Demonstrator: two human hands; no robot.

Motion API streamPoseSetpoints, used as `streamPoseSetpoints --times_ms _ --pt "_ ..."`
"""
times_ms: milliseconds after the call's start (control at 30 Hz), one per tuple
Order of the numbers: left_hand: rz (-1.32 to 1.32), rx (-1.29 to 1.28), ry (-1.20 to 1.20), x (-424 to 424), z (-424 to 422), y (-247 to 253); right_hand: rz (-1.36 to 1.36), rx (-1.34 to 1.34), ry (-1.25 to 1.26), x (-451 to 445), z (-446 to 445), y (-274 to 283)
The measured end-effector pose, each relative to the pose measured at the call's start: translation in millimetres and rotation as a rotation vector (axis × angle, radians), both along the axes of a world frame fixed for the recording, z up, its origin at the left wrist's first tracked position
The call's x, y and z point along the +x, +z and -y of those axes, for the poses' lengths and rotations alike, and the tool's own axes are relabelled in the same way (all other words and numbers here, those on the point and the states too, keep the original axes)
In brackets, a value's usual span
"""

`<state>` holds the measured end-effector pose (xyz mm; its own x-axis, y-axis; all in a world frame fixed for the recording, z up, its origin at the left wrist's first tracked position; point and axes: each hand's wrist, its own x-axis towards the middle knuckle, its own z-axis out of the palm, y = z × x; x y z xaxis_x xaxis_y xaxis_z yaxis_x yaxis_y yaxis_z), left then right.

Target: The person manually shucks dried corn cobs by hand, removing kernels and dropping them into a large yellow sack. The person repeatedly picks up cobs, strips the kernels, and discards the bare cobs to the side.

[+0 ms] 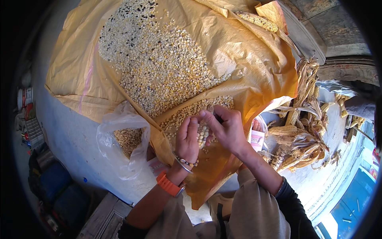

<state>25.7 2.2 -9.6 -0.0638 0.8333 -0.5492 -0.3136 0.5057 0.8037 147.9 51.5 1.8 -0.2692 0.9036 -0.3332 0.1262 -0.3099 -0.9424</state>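
Between my two hands is a partly shelled corn cob (202, 133), with pale kernels showing along its lower side. My left hand (188, 136) grips it from the left, thumb lying along it. From the right my right hand (226, 127) closes on its upper part, the thumb bent toward the left fingers; its fingertips are partly hidden. Loose corn kernels (158, 68) in white, yellow and black spread over the orange woven plastic sheet (209, 33) beyond my hands. More kernels lie in the sheet's fold directly beneath the cob.
A clear plastic bag (112, 149) at the left holds small grain-like pieces (128, 139). Unshelled corn cobs with dry husks (301, 131) lie heaped on the floor at the right. One speckled cob (258, 21) rests on the sheet's far edge. A wooden stool (104, 218) stands at lower left.
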Motion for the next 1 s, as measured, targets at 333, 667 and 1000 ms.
streamPoseSetpoints --times_ms 333,667,1000 --pt "0.08 0.056 -0.016 -2 4 -5 -0.241 -0.119 0.046 5 -4 -5" --pt "0.233 -0.03 0.099 -9 3 -3 -0.384 -0.297 0.158 3 -4 -3" --pt "0.175 -0.073 0.08 -11 2 2 -0.368 -0.28 0.204 -1 -3 -9"
